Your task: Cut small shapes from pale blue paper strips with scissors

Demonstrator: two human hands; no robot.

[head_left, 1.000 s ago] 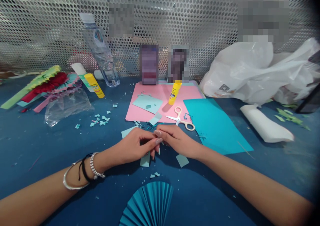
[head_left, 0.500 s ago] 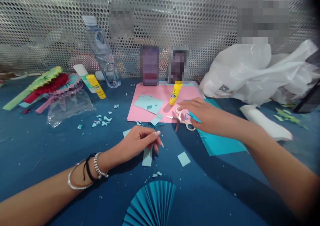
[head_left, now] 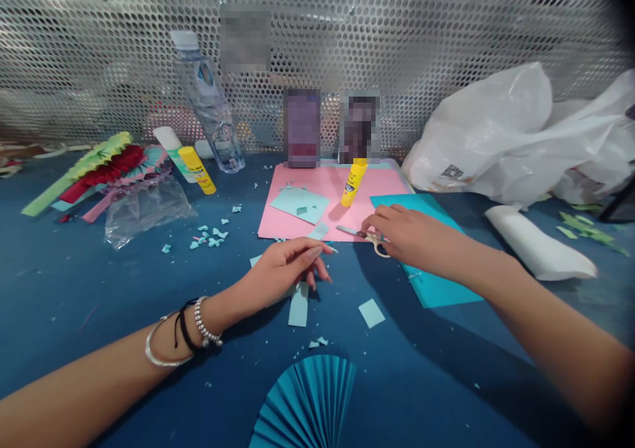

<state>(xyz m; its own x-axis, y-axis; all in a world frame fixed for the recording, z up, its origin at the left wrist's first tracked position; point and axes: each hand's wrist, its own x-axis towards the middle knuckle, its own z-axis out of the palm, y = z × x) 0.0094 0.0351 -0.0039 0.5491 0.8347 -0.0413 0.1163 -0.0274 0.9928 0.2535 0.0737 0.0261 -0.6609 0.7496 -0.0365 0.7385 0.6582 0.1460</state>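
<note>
My right hand (head_left: 404, 233) is closed on the cream-handled scissors (head_left: 380, 246). Their blades point left over the front edge of the pink paper (head_left: 387, 184), and the fingers cover part of the handles. Under that hand lies a bright turquoise sheet (head_left: 436, 286). My left hand (head_left: 292, 263) hovers over or rests on a pale blue paper strip (head_left: 298, 308), fingers apart and holding nothing I can see. A small pale blue paper square (head_left: 372, 313) lies to its right. Nearest me is a pleated teal paper fan (head_left: 307, 398).
A yellow glue stick (head_left: 354, 183) stands on the pink paper beside a pale blue sheet (head_left: 297, 203). Paper scraps (head_left: 213, 237) litter the table. At left are a water bottle (head_left: 211, 104), another glue stick (head_left: 198, 170) and ruffled paper strips (head_left: 104, 170). White plastic bags (head_left: 476, 137) sit at right.
My right hand has moved down onto the scissors, whose spread blades are now together. The left hand's fingers have lifted and stretched out a little. The view has shifted slightly.
</note>
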